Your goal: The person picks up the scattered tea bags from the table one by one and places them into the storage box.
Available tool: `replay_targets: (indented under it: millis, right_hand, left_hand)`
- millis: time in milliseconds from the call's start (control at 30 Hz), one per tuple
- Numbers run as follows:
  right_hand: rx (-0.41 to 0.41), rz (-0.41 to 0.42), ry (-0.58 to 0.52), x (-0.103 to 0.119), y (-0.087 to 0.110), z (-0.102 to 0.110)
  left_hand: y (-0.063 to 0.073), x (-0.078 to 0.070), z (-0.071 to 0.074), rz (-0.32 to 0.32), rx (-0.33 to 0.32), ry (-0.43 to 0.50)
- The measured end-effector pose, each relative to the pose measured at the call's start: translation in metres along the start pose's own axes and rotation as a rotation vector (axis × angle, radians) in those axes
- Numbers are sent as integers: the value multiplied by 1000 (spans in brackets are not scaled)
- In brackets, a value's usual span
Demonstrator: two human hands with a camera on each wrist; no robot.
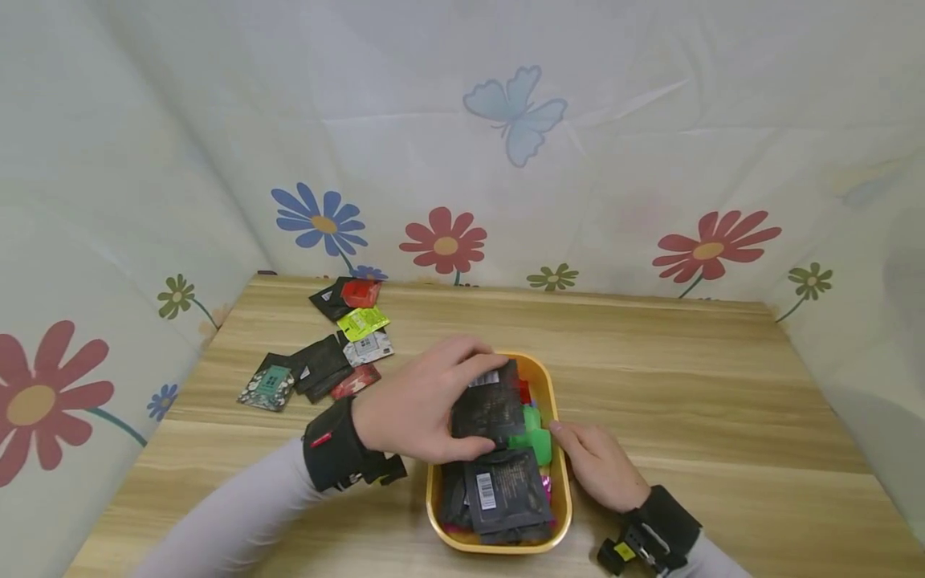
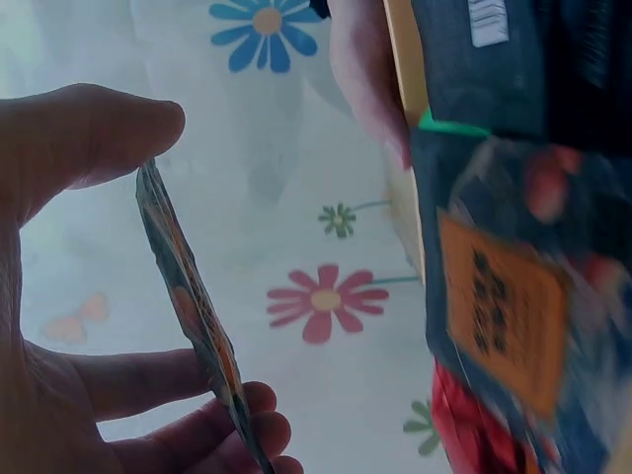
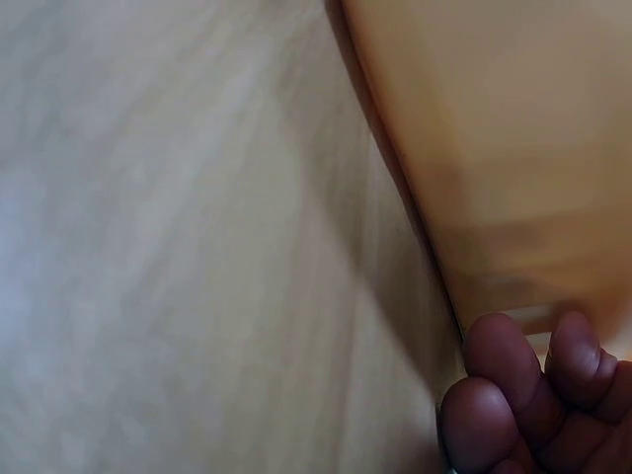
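My left hand pinches a flat black sachet over the far half of a yellow plastic tub. Seen edge-on in the left wrist view, that sachet lies between the thumb and the fingertips. More black sachets are piled in the near half of the tub. Beside them are a bright green item and a bit of red. At the tub's right side, my right hand holds the rim, its curled fingers against the outer wall.
Left of the tub on the wooden table lie loose sachets: a red one, a yellow-green one, a white one, a patterned one with a teal label and several black ones. A flowered curtain hangs behind.
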State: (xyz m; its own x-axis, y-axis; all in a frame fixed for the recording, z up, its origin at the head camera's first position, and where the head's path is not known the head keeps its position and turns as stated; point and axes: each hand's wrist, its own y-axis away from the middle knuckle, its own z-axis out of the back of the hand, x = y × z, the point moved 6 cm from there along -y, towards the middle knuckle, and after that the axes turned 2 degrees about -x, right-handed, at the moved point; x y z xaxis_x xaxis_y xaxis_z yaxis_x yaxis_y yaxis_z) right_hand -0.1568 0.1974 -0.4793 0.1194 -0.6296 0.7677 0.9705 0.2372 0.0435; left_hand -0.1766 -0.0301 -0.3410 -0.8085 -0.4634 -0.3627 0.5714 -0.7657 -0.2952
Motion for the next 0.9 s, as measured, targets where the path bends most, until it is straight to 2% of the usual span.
replay_targets:
  millis: [133,233,367,500,567,667,900]
  right_hand:
    - [-4,-9,-7,1,0,-2]
    - [-6,-14,-10,3,-1,-3]
    - [-18,9,4,4,0,-3]
    - [-36,24,17,2,2,-2]
    - [-39,24,21,2,2,-1]
    - [-40,16,18,2,1,-1]
    - [-35,-4,9,2,1,-1]
  left_hand:
    - [-13,-10,-15,-32,44,-21]
    - [-14,-9,-20,-24,81,-21]
    - [-8,-2,-18,10,98,-1]
    - [-1,15,-9,53,73,-30]
    - [2,29,-3,89,57,-65]
    - [6,58,6,190,31,-113]
    - [18,152,27,468,-72,-202]
